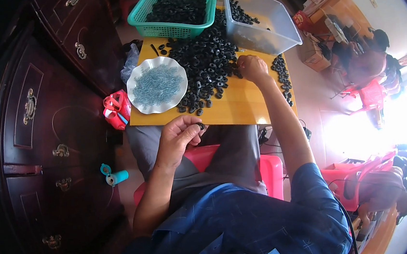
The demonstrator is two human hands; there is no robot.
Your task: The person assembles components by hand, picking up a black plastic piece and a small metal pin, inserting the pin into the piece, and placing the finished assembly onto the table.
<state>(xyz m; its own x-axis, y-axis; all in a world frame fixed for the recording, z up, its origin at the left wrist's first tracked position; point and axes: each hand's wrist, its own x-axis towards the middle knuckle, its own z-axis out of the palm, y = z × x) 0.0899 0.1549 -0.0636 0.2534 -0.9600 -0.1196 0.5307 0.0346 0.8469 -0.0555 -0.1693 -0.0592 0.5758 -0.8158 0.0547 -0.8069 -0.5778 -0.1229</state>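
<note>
My left hand [178, 138] is just off the near edge of the wooden table, thumb and fingers pinched on a small black plastic piece [200, 126]. At the right side of a loose pile of small black oval pieces [202, 61], my right hand [253, 68] rests low over the tabletop. Its fingers are bent closed, and whatever is between them is too small to make out. Left of the pile, a white wavy-rimmed plate [137, 103] bears many thin, pale metallic bits, perhaps small springs or pins.
A green mesh basket [175, 30] of black pieces and a clear plastic bin [266, 37] stand at the back of the table [240, 109]. More black pieces [282, 76] line the right edge. Dark drawers [28, 118] rise at left; other people sit far right.
</note>
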